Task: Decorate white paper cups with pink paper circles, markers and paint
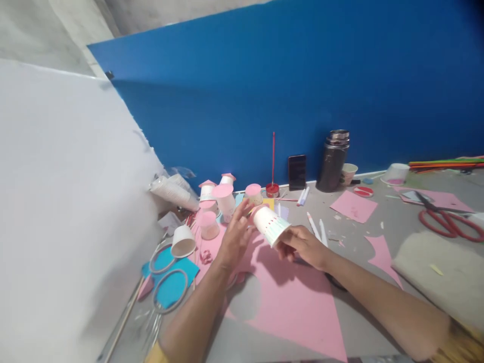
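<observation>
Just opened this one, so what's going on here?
A person's right hand grips a tilted white paper cup with red and green marks near its rim, above a large pink paper sheet with a round hole. The left hand is beside the cup's pink end; contact is unclear. Several pink-topped paper cups stand beyond the left hand.

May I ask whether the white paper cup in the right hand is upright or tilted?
Tilted: the white paper cup slants, its wide rim low at the right hand, narrower end higher near the left hand.
</observation>
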A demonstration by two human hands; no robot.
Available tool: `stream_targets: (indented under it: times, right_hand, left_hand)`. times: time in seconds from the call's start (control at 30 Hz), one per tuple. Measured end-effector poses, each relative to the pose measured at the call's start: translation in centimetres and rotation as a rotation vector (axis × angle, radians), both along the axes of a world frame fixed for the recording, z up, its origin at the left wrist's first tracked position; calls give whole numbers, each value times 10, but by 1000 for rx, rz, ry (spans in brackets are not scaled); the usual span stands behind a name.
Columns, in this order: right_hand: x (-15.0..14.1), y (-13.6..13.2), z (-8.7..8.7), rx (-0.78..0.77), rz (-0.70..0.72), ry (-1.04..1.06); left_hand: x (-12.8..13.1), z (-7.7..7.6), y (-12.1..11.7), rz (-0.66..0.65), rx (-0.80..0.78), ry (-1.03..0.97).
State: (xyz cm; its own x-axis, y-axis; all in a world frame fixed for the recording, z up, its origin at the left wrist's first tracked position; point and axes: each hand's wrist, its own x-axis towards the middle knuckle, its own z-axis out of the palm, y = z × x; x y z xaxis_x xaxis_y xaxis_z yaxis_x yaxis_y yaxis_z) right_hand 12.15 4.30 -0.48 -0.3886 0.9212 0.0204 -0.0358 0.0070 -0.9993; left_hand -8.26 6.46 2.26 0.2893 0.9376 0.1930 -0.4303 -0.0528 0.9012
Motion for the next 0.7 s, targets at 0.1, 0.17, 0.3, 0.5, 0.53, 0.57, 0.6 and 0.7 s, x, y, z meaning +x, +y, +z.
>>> stream_targets:
  times: [0.1,0.17,0.3,0.5,0.53,0.57,0.6,0.7]
  right_hand:
    - [-6,-6,-1,-28,43,-20]
    - [-9,-8,-3,-22,19,-58]
    - [-12,-9,-6,36,-81,-145]
    - [-13,-12,-7,78,-159,-213]
    - [-13,-12,-6,81,-163,-221]
    - [-12,-12,-6,82,-163,-229]
    - [-12,-12,-5,82,-162,-235]
    - [-12,-12,-2,68,-154,-243]
  left_hand:
    - [-1,1,2,-28,-29,-56]
    - [0,0,1,-44,-50,-60]
    - [5,-2,-3,-53,-82,-38]
    - [11,-7,-2,-4,-97,-41]
    - [11,-8,-1,10,-97,-34]
    - [11,-8,-1,23,-94,-23]
    - [11,-9,-1,32,-86,-13]
    - [11,-11,-1,28,-48,2]
